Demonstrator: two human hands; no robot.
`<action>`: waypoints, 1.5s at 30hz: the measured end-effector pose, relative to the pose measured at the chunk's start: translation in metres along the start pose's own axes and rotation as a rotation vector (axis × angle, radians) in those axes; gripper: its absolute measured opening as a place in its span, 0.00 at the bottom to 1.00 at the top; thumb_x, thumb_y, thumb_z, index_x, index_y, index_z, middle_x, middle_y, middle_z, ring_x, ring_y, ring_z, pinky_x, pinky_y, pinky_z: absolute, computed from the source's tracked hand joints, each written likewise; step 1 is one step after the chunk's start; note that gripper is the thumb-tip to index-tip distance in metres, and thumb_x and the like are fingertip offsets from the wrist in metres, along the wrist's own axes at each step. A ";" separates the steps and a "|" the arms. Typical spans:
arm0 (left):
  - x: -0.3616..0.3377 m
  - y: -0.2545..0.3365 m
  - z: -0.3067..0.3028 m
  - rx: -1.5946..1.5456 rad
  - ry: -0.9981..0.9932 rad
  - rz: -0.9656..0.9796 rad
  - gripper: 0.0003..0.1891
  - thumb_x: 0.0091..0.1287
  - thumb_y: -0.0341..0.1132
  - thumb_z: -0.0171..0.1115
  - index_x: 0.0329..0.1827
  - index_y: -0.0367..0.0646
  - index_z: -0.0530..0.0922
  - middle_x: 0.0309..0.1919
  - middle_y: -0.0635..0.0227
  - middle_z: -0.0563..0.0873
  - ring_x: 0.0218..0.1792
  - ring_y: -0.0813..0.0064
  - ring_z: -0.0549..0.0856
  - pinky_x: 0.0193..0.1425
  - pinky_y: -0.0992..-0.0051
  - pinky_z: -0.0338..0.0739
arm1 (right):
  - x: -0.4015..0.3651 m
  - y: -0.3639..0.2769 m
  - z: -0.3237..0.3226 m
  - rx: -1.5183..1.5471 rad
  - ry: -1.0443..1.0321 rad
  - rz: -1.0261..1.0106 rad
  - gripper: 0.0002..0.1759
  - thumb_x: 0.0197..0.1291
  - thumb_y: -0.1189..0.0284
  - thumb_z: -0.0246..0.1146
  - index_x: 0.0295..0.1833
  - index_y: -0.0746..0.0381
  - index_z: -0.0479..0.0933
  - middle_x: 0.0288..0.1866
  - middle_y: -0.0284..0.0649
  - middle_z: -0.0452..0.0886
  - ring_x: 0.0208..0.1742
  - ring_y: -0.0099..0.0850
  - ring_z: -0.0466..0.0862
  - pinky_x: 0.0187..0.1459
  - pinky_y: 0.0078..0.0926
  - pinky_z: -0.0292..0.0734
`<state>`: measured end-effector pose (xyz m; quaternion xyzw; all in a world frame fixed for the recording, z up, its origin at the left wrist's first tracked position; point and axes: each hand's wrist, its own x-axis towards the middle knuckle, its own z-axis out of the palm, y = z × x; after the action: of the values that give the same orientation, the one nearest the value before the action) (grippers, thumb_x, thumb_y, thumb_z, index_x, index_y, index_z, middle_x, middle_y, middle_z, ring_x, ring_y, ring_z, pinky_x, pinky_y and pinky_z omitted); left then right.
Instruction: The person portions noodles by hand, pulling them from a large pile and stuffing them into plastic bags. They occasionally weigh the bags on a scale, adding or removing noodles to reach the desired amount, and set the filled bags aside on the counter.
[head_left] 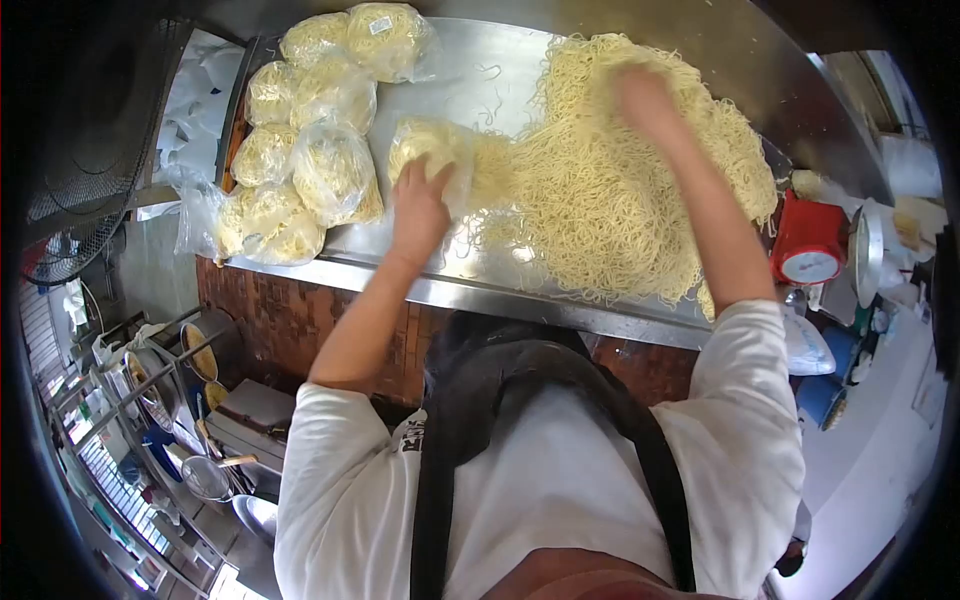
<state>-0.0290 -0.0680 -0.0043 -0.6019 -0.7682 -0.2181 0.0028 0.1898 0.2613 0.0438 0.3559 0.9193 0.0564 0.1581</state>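
Observation:
My left hand (421,207) is on the near side of a clear plastic bag of noodles (428,143), its fingers and thumb gripping the plastic. The bag lies on the metal table, its right side against loose noodles. My right hand (642,97) is over the far part of a large heap of pale yellow noodles (625,215). Motion blurs that hand, so its fingers and anything in them cannot be made out.
Several filled bags of noodles (335,170) are grouped on the left of the metal table (470,60). A red dial scale (808,240) stands past the right end. A wire-guarded fan (95,150) and strainers (207,478) are at the left.

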 end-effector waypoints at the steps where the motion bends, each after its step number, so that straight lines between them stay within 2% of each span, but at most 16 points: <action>1: -0.008 0.014 -0.003 -0.105 0.022 -0.081 0.26 0.51 0.21 0.64 0.57 0.39 0.79 0.54 0.52 0.76 0.56 0.46 0.76 0.65 0.53 0.69 | -0.005 -0.044 0.016 0.269 -0.045 -0.147 0.17 0.64 0.76 0.57 0.57 0.65 0.80 0.64 0.54 0.78 0.62 0.48 0.81 0.62 0.48 0.76; 3: -0.030 0.046 -0.010 -0.312 0.058 -0.246 0.24 0.56 0.23 0.64 0.59 0.34 0.76 0.56 0.48 0.75 0.56 0.43 0.75 0.63 0.55 0.71 | -0.044 -0.117 0.026 0.365 -0.031 -0.368 0.24 0.61 0.80 0.59 0.64 0.60 0.78 0.75 0.53 0.67 0.78 0.50 0.63 0.78 0.44 0.58; 5: -0.035 0.058 0.011 -0.364 0.027 -0.370 0.20 0.62 0.26 0.63 0.58 0.31 0.74 0.53 0.45 0.77 0.53 0.42 0.76 0.59 0.54 0.72 | -0.043 -0.152 0.060 0.110 0.111 -0.571 0.19 0.63 0.77 0.60 0.60 0.59 0.81 0.77 0.52 0.65 0.79 0.53 0.60 0.75 0.47 0.62; 11: 0.018 0.040 0.030 -0.527 0.169 -0.428 0.07 0.73 0.31 0.59 0.44 0.36 0.74 0.29 0.45 0.81 0.31 0.45 0.81 0.35 0.57 0.74 | 0.002 -0.203 0.064 0.761 -0.252 -0.501 0.17 0.61 0.67 0.64 0.52 0.65 0.80 0.52 0.56 0.83 0.54 0.46 0.84 0.52 0.47 0.78; 12: 0.027 0.046 0.011 -0.567 0.138 -0.418 0.06 0.73 0.31 0.58 0.43 0.37 0.75 0.29 0.46 0.81 0.30 0.46 0.81 0.34 0.57 0.74 | -0.002 -0.203 0.053 0.862 -0.090 -0.565 0.18 0.59 0.67 0.65 0.51 0.66 0.79 0.40 0.55 0.85 0.41 0.43 0.87 0.46 0.42 0.81; 14: 0.029 0.065 -0.015 -0.601 0.166 -0.274 0.03 0.73 0.28 0.56 0.42 0.39 0.75 0.28 0.49 0.82 0.27 0.51 0.81 0.33 0.61 0.74 | 0.002 -0.196 0.011 0.978 -0.121 -0.599 0.18 0.60 0.69 0.62 0.55 0.64 0.77 0.42 0.54 0.85 0.42 0.44 0.86 0.46 0.43 0.80; 16: 0.017 0.084 -0.030 -0.657 0.143 -0.186 0.02 0.72 0.26 0.55 0.42 0.39 0.75 0.27 0.52 0.81 0.27 0.54 0.82 0.33 0.63 0.75 | 0.019 -0.220 0.039 1.932 -0.476 -0.202 0.17 0.58 0.72 0.61 0.53 0.64 0.78 0.42 0.49 0.85 0.39 0.44 0.83 0.44 0.43 0.80; 18: 0.008 0.103 -0.040 -0.680 0.054 -0.074 0.03 0.71 0.22 0.55 0.44 0.39 0.75 0.27 0.58 0.80 0.26 0.65 0.83 0.34 0.68 0.77 | 0.014 -0.236 0.042 1.283 -0.113 -0.247 0.18 0.60 0.74 0.59 0.56 0.64 0.78 0.42 0.46 0.84 0.39 0.44 0.82 0.47 0.44 0.80; 23: 0.016 0.035 -0.029 -1.145 0.166 -0.637 0.06 0.74 0.31 0.60 0.47 0.43 0.72 0.28 0.69 0.79 0.23 0.82 0.79 0.23 0.78 0.79 | -0.057 -0.189 -0.031 1.009 -0.149 -0.515 0.19 0.57 0.80 0.58 0.55 0.64 0.80 0.57 0.54 0.81 0.54 0.48 0.83 0.59 0.49 0.76; 26: 0.016 0.006 -0.042 -1.073 0.123 -0.798 0.05 0.74 0.29 0.58 0.44 0.40 0.71 0.23 0.66 0.78 0.17 0.79 0.77 0.19 0.76 0.74 | -0.078 -0.173 0.018 0.680 0.535 -0.419 0.21 0.57 0.79 0.60 0.59 0.66 0.76 0.54 0.57 0.81 0.60 0.53 0.79 0.71 0.42 0.69; 28: 0.022 0.000 -0.041 -1.112 0.140 -0.834 0.03 0.73 0.28 0.56 0.43 0.38 0.71 0.21 0.66 0.78 0.16 0.77 0.78 0.17 0.75 0.72 | -0.078 -0.179 0.036 0.531 0.504 -0.320 0.21 0.57 0.78 0.62 0.58 0.67 0.75 0.51 0.56 0.82 0.60 0.52 0.79 0.71 0.39 0.68; 33: 0.044 0.043 -0.069 -1.238 0.180 -0.747 0.04 0.76 0.31 0.53 0.45 0.41 0.70 0.19 0.71 0.73 0.13 0.78 0.73 0.14 0.77 0.69 | -0.053 -0.197 -0.005 0.950 -0.129 -0.384 0.18 0.55 0.78 0.62 0.54 0.67 0.77 0.41 0.54 0.85 0.58 0.51 0.81 0.68 0.45 0.68; 36: 0.046 0.062 -0.069 -1.211 0.151 -0.654 0.04 0.78 0.33 0.51 0.46 0.42 0.70 0.18 0.73 0.71 0.12 0.79 0.70 0.14 0.77 0.67 | -0.048 -0.211 -0.036 1.230 -0.093 -0.466 0.17 0.55 0.79 0.61 0.52 0.68 0.78 0.47 0.53 0.83 0.61 0.50 0.79 0.63 0.49 0.69; 39: 0.047 0.043 -0.059 -1.277 0.218 -0.746 0.08 0.79 0.35 0.50 0.48 0.41 0.73 0.18 0.73 0.70 0.13 0.80 0.69 0.15 0.77 0.66 | -0.050 -0.221 -0.009 0.810 0.161 -0.616 0.17 0.54 0.80 0.61 0.51 0.67 0.78 0.58 0.52 0.79 0.66 0.50 0.74 0.63 0.48 0.69; 40: 0.048 0.026 -0.058 -1.260 0.237 -0.769 0.10 0.79 0.37 0.49 0.49 0.40 0.74 0.18 0.74 0.70 0.12 0.80 0.69 0.15 0.76 0.67 | -0.059 -0.208 -0.009 0.781 -0.018 -0.633 0.21 0.54 0.79 0.62 0.57 0.65 0.79 0.68 0.52 0.72 0.71 0.50 0.69 0.67 0.48 0.67; 45: 0.044 -0.015 -0.057 -1.471 0.324 -0.986 0.15 0.80 0.41 0.48 0.53 0.40 0.77 0.18 0.76 0.67 0.13 0.80 0.65 0.18 0.76 0.64 | -0.086 -0.196 0.037 0.577 0.433 -0.218 0.32 0.57 0.77 0.64 0.70 0.61 0.72 0.70 0.53 0.71 0.73 0.51 0.67 0.81 0.46 0.46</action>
<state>-0.0693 -0.0497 0.0543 -0.0156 -0.5957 -0.7133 -0.3689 0.1374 0.0586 -0.0120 0.2658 0.9420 -0.1480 -0.1416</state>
